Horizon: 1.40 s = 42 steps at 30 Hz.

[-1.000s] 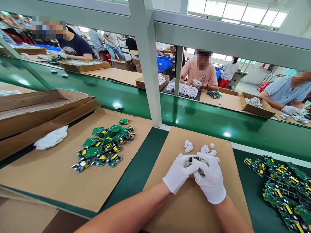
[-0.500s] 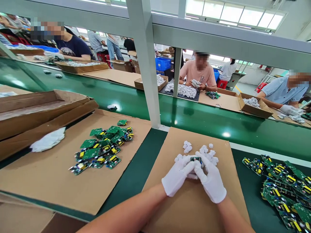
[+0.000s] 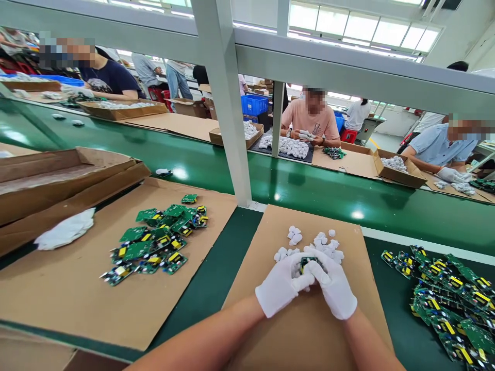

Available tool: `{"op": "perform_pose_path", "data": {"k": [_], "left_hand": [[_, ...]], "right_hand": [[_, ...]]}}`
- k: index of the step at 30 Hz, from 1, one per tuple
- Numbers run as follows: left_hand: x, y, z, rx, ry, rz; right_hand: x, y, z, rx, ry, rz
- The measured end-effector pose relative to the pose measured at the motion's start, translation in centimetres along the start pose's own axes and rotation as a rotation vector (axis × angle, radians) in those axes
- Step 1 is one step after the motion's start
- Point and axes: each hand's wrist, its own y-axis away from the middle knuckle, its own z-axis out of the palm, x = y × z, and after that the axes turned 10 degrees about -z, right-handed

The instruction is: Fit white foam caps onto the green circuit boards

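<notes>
In the head view, my left hand (image 3: 279, 285) and my right hand (image 3: 335, 286), both in white gloves, meet over a cardboard sheet (image 3: 309, 340). Between them they grip a small green circuit board (image 3: 305, 262), its lower part covered by the fingers. My right thumb presses across the board's face, and my left thumb lies just below it. Small white pieces (image 3: 323, 245) are scattered on the cardboard right behind my hands. To the right lies a heap of circuit boards (image 3: 444, 304) with yellow parts.
On the left, more circuit boards (image 3: 158, 239) lie on another cardboard sheet (image 3: 77, 299), near a white glove (image 3: 65, 230) and a cardboard box (image 3: 73, 178). A metal post (image 3: 224, 103) rises ahead of me beside the green conveyor belt (image 3: 301, 190). Co-workers sit across it.
My right thumb has shifted across the board, and the board now sits tilted and more covered by the fingers. The whole view has swung slightly.
</notes>
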Motion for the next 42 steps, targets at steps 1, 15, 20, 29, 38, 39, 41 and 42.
{"op": "perform_pose_path", "data": {"k": [1, 15, 20, 29, 38, 39, 41, 42], "left_hand": [[-0.2, -0.1, 0.0, 0.018, -0.016, -0.002], [-0.4, -0.3, -1.1, -0.353, 0.495, -0.207], [-1.1, -0.2, -0.7, -0.339, 0.620, -0.241], [-2.6, -0.4, -0.5, -0.247, 0.736, -0.224], [-2.0, -0.5, -0.5, -0.199, 0.682, -0.240], [-2.0, -0.5, -0.5, -0.193, 0.670, -0.236], [-1.9, -0.5, -0.6, -0.208, 0.646, -0.236], [-1.8, -0.5, -0.6, -0.223, 0.628, -0.239]], "right_hand": [[0.0, 0.0, 0.0, 0.001, 0.005, -0.006], [0.6, 0.0, -0.8, 0.048, -0.031, -0.053], [-0.5, 0.2, -1.0, 0.001, -0.073, -0.123], [-1.3, 0.2, -0.3, -0.027, 0.035, -0.090], [-1.4, 0.0, -0.4, -0.110, -0.105, -0.045], [-1.5, 0.1, -0.3, -0.095, -0.096, -0.044], [-1.5, 0.2, -0.1, -0.051, -0.063, -0.047], [-1.5, 0.3, -0.1, -0.039, -0.054, -0.048]]}}
